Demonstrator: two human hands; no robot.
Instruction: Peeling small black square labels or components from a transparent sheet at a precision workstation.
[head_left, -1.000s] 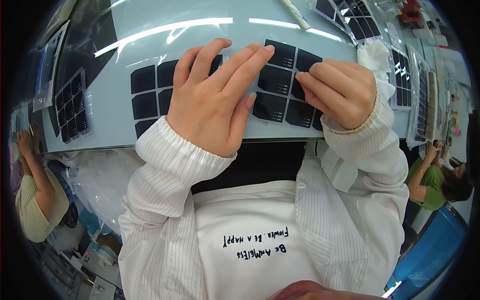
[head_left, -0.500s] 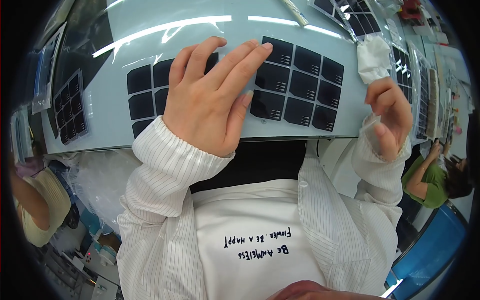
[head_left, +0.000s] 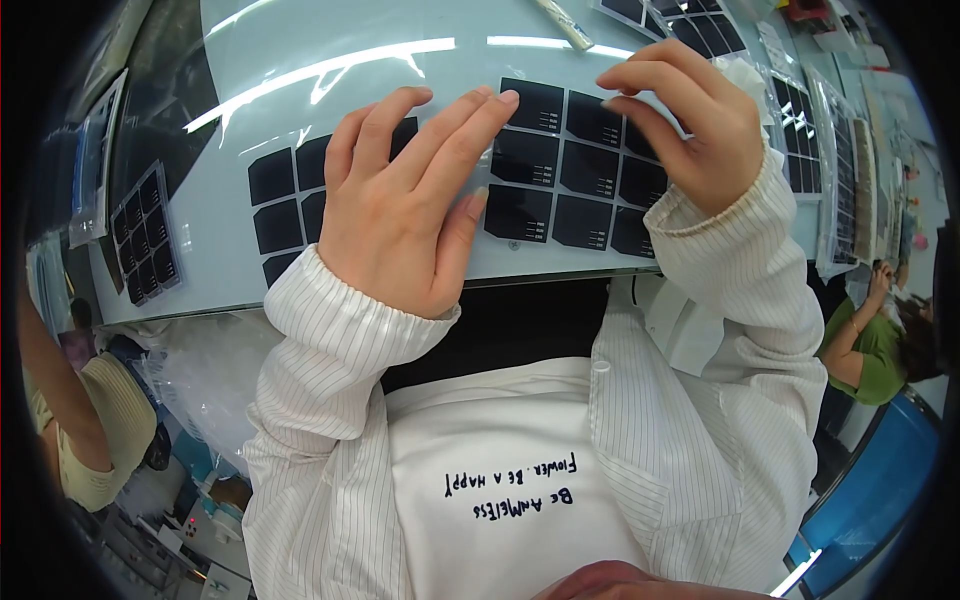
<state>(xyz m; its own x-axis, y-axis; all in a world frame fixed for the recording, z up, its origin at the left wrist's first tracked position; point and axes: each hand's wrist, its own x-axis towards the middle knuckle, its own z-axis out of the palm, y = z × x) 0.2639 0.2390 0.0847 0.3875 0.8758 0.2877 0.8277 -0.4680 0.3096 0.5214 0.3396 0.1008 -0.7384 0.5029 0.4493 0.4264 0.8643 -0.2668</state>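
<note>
Two sheets of black rectangular panels with thin white lines lie side by side on a pale glossy table. My left hand is open with fingers spread over the left black panel sheet. Its fingertips reach the upper left corner of the right black panel sheet; whether they press on it I cannot tell. Above that sheet's upper right part hovers my right hand, its thumb and index finger apart, with nothing visible between them. The right hand and cuff hide part of the sheet's right column.
A crumpled white tissue lies beyond my right hand. A pen-like tube rests at the far side. More panel sheets lie at the left and far right. Other people sit at both sides.
My right hand has moved left and away from me, from beside the tissue to above the right sheet. My left hand keeps its place on the sheets.
</note>
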